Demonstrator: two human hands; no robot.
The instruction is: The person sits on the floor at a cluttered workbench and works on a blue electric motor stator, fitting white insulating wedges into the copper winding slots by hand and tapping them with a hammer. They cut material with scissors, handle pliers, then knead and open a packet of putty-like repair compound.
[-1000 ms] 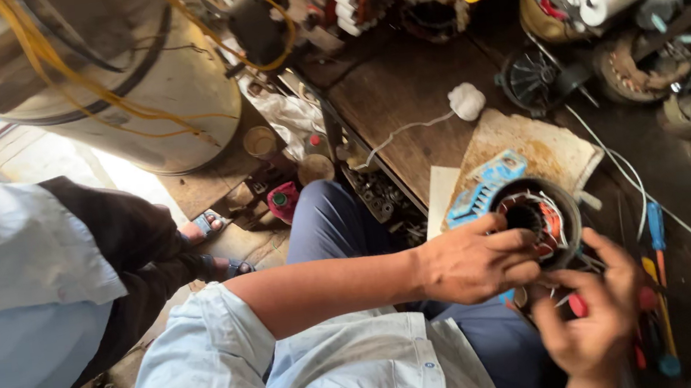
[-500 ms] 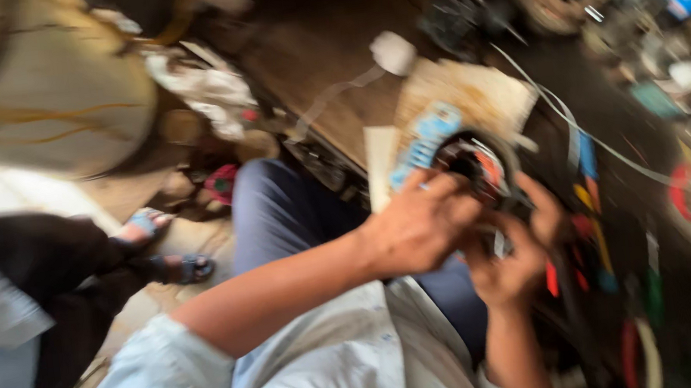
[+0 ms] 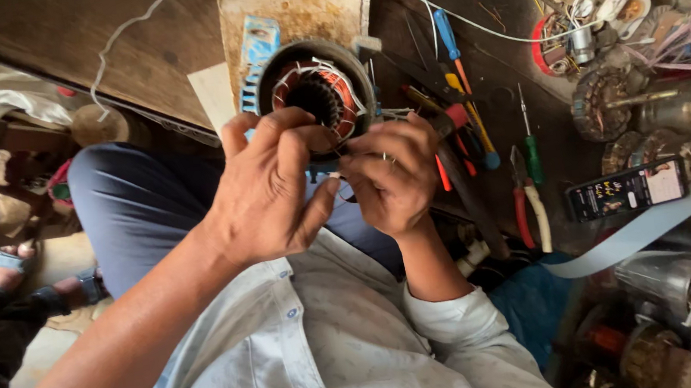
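While both hands [image 3: 275, 185] pinch wire, stator [image 3: 315, 93] beside screwdrivers [image 3: 460, 77].

Daylit, soft and even; no hard glare. Brightest at far left on the pale floor [image 3: 49, 254] and at top right. Sharp focus on the left hand [image 3: 271, 189], right hand [image 3: 392, 180] and motor stator [image 3: 317, 93]. Dark bench [image 3: 85, 41] in shade. Slight wide-angle stretch at edges; lower right corner murky.

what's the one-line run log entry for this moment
left hand: on motor stator rim | right hand: pinching thin wire by stator | screwdrivers, pliers on bench
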